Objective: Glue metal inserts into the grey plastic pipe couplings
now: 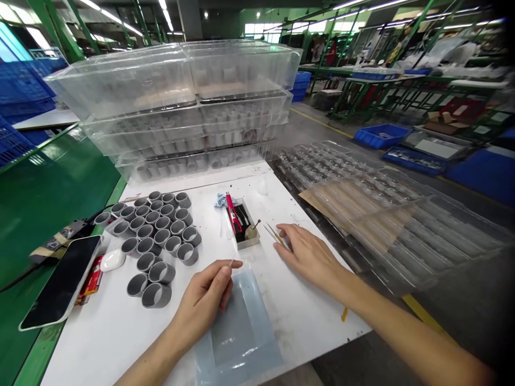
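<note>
My left hand (205,289) is closed in a pinch above a light-blue sheet (263,327); a tiny pale thing shows at the thumb and index fingertips, too small to name. At the right of the table, my right hand (308,254) has its thumb and index finger around a pair of tweezers (278,237), whose tips point away toward a small box (248,244). In that box lie a red utility knife (233,213) and a small round pot (252,232) with a thin stick in it. Several grey rings (161,237) stand to the left.
Stacked clear plastic trays (132,80) rise at the table's far end. A phone (62,281), a white mouse-shaped object (112,260) and a dark device with a cable (60,241) lie at left. More clear trays (418,252) sit low on the right, near blue bins (380,135).
</note>
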Action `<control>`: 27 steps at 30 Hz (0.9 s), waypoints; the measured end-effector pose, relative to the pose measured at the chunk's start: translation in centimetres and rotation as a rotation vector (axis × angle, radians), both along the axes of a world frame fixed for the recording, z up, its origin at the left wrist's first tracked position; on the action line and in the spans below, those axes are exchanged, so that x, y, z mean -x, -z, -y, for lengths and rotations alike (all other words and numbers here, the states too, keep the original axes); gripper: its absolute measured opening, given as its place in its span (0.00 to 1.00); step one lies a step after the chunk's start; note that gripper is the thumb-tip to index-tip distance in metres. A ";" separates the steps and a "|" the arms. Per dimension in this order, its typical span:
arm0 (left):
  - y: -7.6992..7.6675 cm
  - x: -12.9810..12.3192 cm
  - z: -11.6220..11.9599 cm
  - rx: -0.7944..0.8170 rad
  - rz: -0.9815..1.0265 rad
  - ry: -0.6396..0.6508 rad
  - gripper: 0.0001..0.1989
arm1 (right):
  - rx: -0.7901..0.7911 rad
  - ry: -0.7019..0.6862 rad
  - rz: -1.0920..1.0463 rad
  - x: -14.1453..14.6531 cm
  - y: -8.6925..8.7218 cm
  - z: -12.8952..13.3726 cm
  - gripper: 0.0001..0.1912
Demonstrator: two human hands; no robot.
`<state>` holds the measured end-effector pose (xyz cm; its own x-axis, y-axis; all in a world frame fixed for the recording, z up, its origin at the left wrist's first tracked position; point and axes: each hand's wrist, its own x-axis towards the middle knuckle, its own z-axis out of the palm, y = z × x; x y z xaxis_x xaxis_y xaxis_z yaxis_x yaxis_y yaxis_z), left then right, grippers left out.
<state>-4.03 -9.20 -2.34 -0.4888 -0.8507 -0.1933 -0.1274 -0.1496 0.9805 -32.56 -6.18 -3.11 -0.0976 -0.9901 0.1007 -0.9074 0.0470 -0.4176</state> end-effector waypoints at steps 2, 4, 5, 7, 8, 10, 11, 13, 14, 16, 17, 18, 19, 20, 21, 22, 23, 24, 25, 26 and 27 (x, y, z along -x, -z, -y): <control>-0.1 0.0 0.0 0.032 0.016 0.013 0.24 | 0.014 -0.005 0.028 0.0 0.2 0.3 0.17; -0.1 -0.1 0.1 0.070 0.018 0.017 0.22 | 0.025 0.002 0.060 -0.3 0.1 -0.1 0.15; -0.1 -0.2 0.1 0.087 0.017 0.017 0.20 | 0.038 0.007 0.088 -0.6 -0.1 -0.6 0.14; -0.2 -0.2 0.1 0.114 0.018 0.017 0.19 | 0.073 -0.012 0.212 -1.7 -0.9 -2.1 0.12; -0.2 -0.3 0.0 0.124 0.022 0.017 0.18 | 0.093 -0.046 0.320 -2.4 -1.3 -2.9 0.11; -0.3 -0.3 -0.1 0.139 0.030 0.025 0.16 | 0.123 -0.146 0.545 -4.1 -2.0 -4.1 0.10; -0.3 -0.3 -0.2 0.144 0.034 0.032 0.16 | 0.135 -0.191 0.643 -5.0 -2.3 -4.5 0.09; -0.5 -0.3 -0.3 0.154 0.036 0.052 0.16 | 0.147 -0.234 0.761 -6.4 -2.6 -4.7 0.08; -0.5 -0.3 -0.3 0.160 0.035 0.061 0.15 | 0.152 -0.235 0.794 -6.9 -2.7 -4.6 0.08; -0.5 -0.4 -0.3 0.173 0.031 0.075 0.15 | 0.157 -0.219 0.819 -7.5 -2.7 -4.4 0.07; -0.4 -0.4 -0.2 0.180 0.027 0.079 0.15 | 0.160 -0.208 0.819 -7.6 -2.6 -4.2 0.07; -0.4 -0.4 -0.2 0.186 0.023 0.083 0.15 | 0.165 -0.200 0.818 -7.7 -2.6 -4.2 0.07; -0.3 -0.4 -0.2 0.191 0.018 0.085 0.15 | 0.169 -0.192 0.816 -7.6 -2.5 -4.1 0.07; -0.2 -0.4 -0.1 0.194 0.015 0.086 0.14 | 0.171 -0.186 0.815 -7.6 -2.5 -4.1 0.07; -0.1 -0.4 -0.1 0.196 0.012 0.087 0.14 | 0.174 -0.184 0.814 -7.6 -2.5 -4.1 0.07; -0.1 -0.4 -0.1 0.198 0.010 0.088 0.14 | 0.178 -0.182 0.812 -7.6 -2.5 -4.1 0.07; 0.0 -0.4 -0.1 0.199 0.008 0.089 0.14 | 0.184 -0.182 0.809 -7.6 -2.4 -4.0 0.07; 0.0 -0.4 -0.1 0.200 0.007 0.091 0.13 | 0.187 -0.181 0.807 -7.7 -2.4 -4.0 0.07; 0.0 -0.4 -0.1 0.201 0.007 0.092 0.14 | 0.192 -0.182 0.805 -7.7 -2.4 -4.0 0.07; 0.0 -0.4 -0.1 0.202 0.006 0.096 0.14 | 0.195 -0.184 0.804 -7.7 -2.4 -4.0 0.07; 0.0 -0.4 -0.2 0.204 0.006 0.097 0.14 | 0.196 -0.186 0.804 -7.7 -2.4 -3.9 0.06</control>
<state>-3.60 -9.05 -2.31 -0.5692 -0.8218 -0.0254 -0.1377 0.0649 0.9884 -24.82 -2.25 -0.73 -0.0506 -0.9690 0.2417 -0.3168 -0.2139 -0.9241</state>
